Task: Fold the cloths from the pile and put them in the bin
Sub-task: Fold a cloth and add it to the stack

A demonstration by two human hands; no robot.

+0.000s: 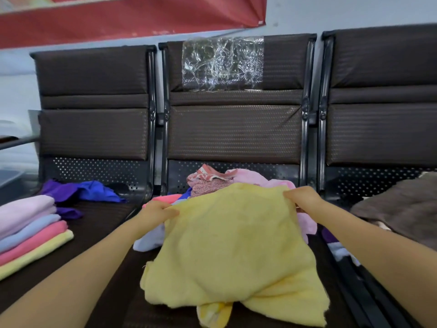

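Observation:
A large yellow cloth (234, 252) is spread over the middle seat, its lower part bunched near the front edge. My left hand (158, 213) pinches its upper left corner and my right hand (302, 197) pinches its upper right corner, holding the top edge raised. Behind it lies the pile of loose cloths (212, 181), pink, patterned red and white. A white cloth (149, 242) pokes out under the yellow one at the left. No bin is in view.
A stack of folded cloths (30, 228), pink, blue, coral and yellow, lies on the left seat, with a crumpled purple and blue cloth (80, 192) behind it. A brown cloth (402, 209) covers the right seat. Dark seat backs (234, 129) rise behind.

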